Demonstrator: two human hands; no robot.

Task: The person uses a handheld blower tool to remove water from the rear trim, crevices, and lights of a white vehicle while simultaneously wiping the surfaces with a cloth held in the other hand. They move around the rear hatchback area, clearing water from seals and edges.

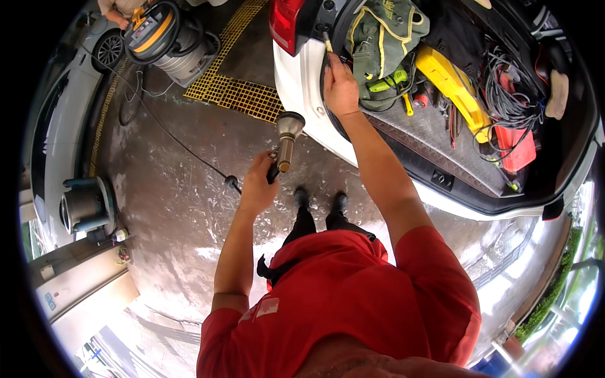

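Observation:
My left hand [259, 184] grips the black handle of an air-powered cleaning gun [286, 141], whose flared nozzle points away from me, toward the car's rear corner. A thin hose [189, 150] runs from near this hand toward the upper left. With my right hand [341, 87] I hold a slim brush [327, 42] by its pale handle. Its tip is at the dark body recess beside the red tail light [286, 26] of a white car [295, 80]; whether it touches is hard to tell. The car's cargo area stands open.
In the cargo area lie a green tool bag [378, 42], a lime-green power tool [388, 81], a yellow case [451, 85], coiled cables [510, 90] and a red container [517, 146]. A vacuum cleaner [177, 64], another person's hand [124, 22], floor grating [246, 97] and a blower [87, 208] are leftward.

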